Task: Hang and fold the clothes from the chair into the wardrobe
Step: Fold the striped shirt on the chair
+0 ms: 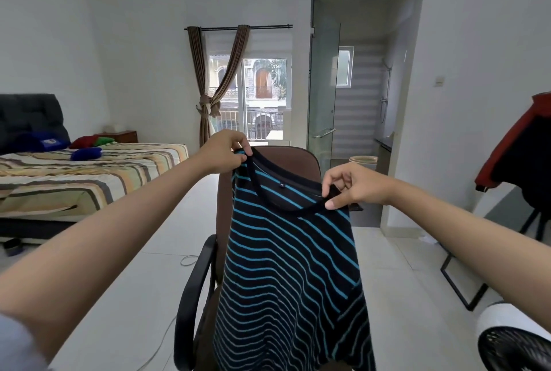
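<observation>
In front of the brown upholstered office chair [269,159] with black armrests, a black knitted shirt with thin blue stripes [293,275] hangs at full length (neckline uppermost); the left hand [222,151] pinches the collar at one shoulder, the right hand [353,185] pinches it at the other; a bed with a striped cover [89,174] stands at far left

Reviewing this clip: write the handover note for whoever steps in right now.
Left hand: pinches the striped shirt at one side of its neckline.
Right hand: pinches the other side.
The shirt hangs spread in front of the brown office chair.
Done: shirt is lifted up by both hands.
Left: hang or fold it into the wardrobe, which is not in view.
</observation>
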Tool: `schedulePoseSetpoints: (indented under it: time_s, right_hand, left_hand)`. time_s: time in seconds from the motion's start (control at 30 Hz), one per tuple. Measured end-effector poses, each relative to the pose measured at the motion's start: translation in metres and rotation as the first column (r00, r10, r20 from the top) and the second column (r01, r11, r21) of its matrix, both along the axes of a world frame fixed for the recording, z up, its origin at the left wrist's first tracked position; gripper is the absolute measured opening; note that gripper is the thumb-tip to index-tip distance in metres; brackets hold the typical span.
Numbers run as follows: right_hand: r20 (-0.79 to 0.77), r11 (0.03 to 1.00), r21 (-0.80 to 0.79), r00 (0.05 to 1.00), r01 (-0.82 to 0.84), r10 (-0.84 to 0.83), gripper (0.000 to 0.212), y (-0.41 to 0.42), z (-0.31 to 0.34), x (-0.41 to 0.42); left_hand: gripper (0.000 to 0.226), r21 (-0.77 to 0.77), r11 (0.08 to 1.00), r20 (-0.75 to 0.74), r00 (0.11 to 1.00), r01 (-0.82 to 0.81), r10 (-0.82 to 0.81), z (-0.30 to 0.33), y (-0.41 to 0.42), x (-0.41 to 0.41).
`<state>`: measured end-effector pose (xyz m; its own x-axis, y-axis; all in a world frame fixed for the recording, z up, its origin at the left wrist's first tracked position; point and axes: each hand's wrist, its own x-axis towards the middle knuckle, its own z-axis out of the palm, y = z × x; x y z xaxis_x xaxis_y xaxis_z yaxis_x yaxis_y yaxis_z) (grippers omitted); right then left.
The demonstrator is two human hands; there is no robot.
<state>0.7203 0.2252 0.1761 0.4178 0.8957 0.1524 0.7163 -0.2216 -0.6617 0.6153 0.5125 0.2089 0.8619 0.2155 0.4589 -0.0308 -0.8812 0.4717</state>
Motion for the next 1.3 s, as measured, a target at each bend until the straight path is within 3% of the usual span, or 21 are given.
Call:
schedulePoseSetpoints:
  time_s: [0.13, 0.27, 0.37, 0.47, 0.67, 0.83, 0.97, 1.2, 1.3]
  right_hand:
    - [0.097, 0.996, -0.085, 0.995, 0.023, -0.015, 0.018, 0.0, 0.003, -0.005]
    - [0.29, 0.963, -0.237, 0.955, 0.129, -0.057, 0.018, -0.001, 0.004, -0.004]
    - [0.248, 0.927, -0.281, 0.952, 0.247, -0.179, 0.017, -0.002, 0.0, -0.003]
    - [0.255, 0.911, -0.245, 0.929, 0.332, -0.269, 0.016, -0.005, -0.003, -0.003]
    - [0.363, 0.917, 0.012, 0.853, 0.398, -0.375, 0.016, -0.01, 0.004, 0.0]
    - [0.313, 0.898, 0.22, 0.844, 0.382, -0.436, 0.028, -0.011, 0.015, -0.005]
    - [0.237, 0.902, 0.304, 0.892, 0.307, -0.384, 0.033, -0.012, 0.024, -0.005]
    - [-0.072, 0.909, 0.361, 0.978, 0.207, -0.195, 0.029, -0.014, 0.039, -0.012]
    - [-0.143, 0.924, 0.32, 0.975, 0.209, -0.171, 0.025, -0.016, 0.043, -0.016]
  left_hand:
    - [0.011, -0.021, 1.0, -0.015, 1.0, -0.023, 0.023, -0.004, 0.006, -0.003]
    - [0.014, -0.079, 0.997, -0.041, 0.999, -0.015, 0.012, -0.006, 0.007, -0.008]
    - [0.014, -0.119, 0.992, -0.061, 0.997, 0.029, -0.036, -0.005, 0.0, -0.011]
    - [0.016, -0.15, 0.985, -0.047, 0.995, 0.081, -0.089, -0.004, -0.004, -0.014]
    - [0.016, -0.169, 0.978, -0.005, 0.992, 0.121, -0.124, -0.003, -0.007, -0.018]
    - [0.015, -0.234, 0.956, 0.05, 0.984, 0.175, -0.168, 0.001, -0.012, -0.029]
    - [0.024, -0.346, 0.902, 0.114, 0.966, 0.259, -0.234, 0.004, -0.017, -0.038]
    - [0.037, -0.584, 0.726, 0.157, 0.928, 0.364, -0.338, 0.006, -0.016, -0.043]
    - [0.038, -0.584, 0.735, 0.102, 0.93, 0.343, -0.353, 0.01, -0.019, -0.044]
